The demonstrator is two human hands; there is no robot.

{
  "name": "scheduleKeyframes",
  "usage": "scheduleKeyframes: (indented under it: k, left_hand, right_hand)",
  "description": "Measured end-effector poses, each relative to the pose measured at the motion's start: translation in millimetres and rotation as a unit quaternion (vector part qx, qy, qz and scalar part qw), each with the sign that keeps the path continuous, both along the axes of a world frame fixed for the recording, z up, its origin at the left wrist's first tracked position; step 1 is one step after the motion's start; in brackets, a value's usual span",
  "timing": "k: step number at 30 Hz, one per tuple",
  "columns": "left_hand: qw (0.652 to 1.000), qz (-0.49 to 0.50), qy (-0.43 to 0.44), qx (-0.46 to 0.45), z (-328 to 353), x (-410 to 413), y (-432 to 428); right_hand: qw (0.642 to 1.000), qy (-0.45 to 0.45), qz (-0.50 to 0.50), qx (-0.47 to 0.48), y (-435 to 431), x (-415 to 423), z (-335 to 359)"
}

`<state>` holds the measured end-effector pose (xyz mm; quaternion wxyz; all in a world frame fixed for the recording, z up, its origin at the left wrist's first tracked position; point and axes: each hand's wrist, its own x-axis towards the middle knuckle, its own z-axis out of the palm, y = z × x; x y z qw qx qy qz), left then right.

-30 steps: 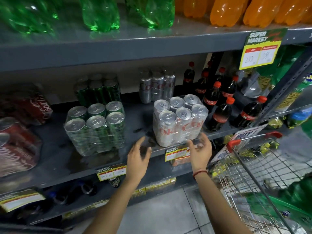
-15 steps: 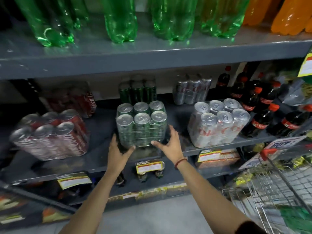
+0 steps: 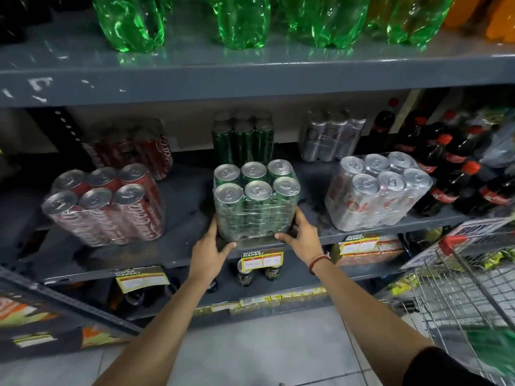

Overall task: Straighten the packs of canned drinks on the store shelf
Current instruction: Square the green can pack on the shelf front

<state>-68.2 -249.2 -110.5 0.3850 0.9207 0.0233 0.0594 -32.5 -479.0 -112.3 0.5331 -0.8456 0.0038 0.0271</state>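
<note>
Both hands now clamped on green 6-pk (image 3: 255,201), left hand (image 3: 209,252), right hand (image 3: 299,235), shelf (image 3: 181,246) front.

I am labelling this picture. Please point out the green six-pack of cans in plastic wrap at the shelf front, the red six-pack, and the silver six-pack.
Green plastic-wrapped six-pack of cans (image 3: 255,207): head view, front face.
Red six-pack (image 3: 111,210): head view, front side.
Silver six-pack (image 3: 381,196): head view, front side.

- Green plastic bottles (image 3: 242,20) are standing on the upper shelf.
- Dark cola bottles (image 3: 457,168) are crowding the far right.
- A wire shopping cart (image 3: 468,291) is sitting near right.
- Yellow price tags (image 3: 262,259) are hanging below.
</note>
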Motion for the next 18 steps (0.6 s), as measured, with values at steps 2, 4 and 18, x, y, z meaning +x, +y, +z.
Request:
scheduleKeyframes:
  k: [2,4,18]
  left_hand:
    - [1.000,0.006,-0.020,0.020,-3.8,-5.8,0.3]
    - [0.998,0.013,-0.029,0.046,-6.0,-9.5,0.1]
    - [1.000,-0.010,-0.007,-0.023,-8.7,-12.8,4.8]
  right_hand:
    - [1.000,-0.007,-0.005,0.002,-1.6,-7.3,-2.9]
    - [1.000,-0.007,-0.006,0.009,-3.5,-12.7,-4.4]
    - [0.997,-0.024,-0.067,0.033,5.3,-33.8,-7.6]
